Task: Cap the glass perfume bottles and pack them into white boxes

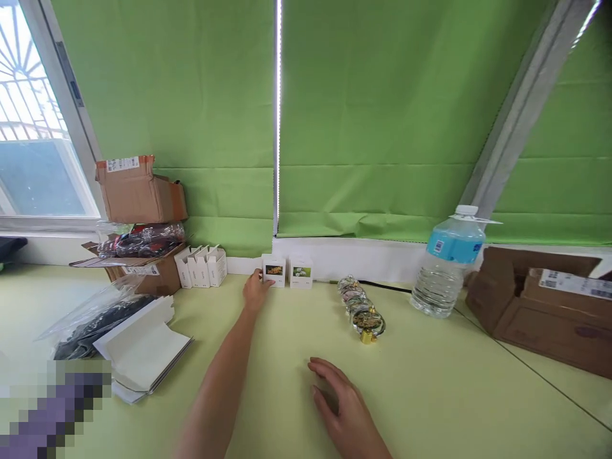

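Note:
At the back of the table my left hand is closed on the left edge of a small white box, its thumb against the front. The box stands upright and has a picture of orange flowers. Just right of it stands a similar white box with a white-and-green flower picture. My right hand hovers over or rests on the table in front, empty, fingers curved and thumb apart. Beyond it lies an overlapping row of round metallic pieces, like bangles or watches, with a gold piece at the near end.
Several white boxes stand in a row at the back left, beside stacked cardboard boxes. White sheets and a plastic-wrapped dark item lie nearer. A water bottle and an opened cardboard box occupy the right.

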A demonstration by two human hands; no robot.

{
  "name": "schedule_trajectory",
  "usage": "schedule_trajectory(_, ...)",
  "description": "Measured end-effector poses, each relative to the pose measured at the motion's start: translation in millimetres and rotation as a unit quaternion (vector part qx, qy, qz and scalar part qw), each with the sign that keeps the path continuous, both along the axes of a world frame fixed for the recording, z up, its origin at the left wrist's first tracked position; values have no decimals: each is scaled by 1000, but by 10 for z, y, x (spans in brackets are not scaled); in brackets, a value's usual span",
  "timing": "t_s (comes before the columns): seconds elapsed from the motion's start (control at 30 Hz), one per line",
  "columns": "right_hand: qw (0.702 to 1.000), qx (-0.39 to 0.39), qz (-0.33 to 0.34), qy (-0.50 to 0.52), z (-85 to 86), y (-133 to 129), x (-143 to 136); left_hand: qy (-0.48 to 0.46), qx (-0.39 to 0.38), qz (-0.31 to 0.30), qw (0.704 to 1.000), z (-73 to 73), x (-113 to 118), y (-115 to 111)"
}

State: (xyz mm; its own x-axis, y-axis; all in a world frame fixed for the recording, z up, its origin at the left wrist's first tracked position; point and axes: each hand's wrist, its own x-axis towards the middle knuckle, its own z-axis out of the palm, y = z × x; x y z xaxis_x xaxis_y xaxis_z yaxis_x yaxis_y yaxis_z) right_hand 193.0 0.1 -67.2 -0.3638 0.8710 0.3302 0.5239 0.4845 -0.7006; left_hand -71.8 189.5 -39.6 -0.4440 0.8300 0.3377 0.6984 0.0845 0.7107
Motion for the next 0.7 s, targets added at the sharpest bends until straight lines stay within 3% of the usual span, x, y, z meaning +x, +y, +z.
schedule_trajectory(0.17,1000,0,-5,-4,-12,26,8,33,-10,10,999,-137,8,-24)
schedule_trajectory(0.27,1000,2,-2,-13,4,18,11,59,-15,10,998,-90,-114,-156)
schedule_trajectory(0.37,1000,1,3,-20,25,8,15,94,-37,25,995,88,-358,-341)
schedule_trajectory(0.6,999,6,14,-45,35,10,20,176,-112,78,975,694,-1002,-661)
schedule_trajectory(0.7,999,5,22,-49,29,18,24,190,-149,82,967,820,-1157,-686)
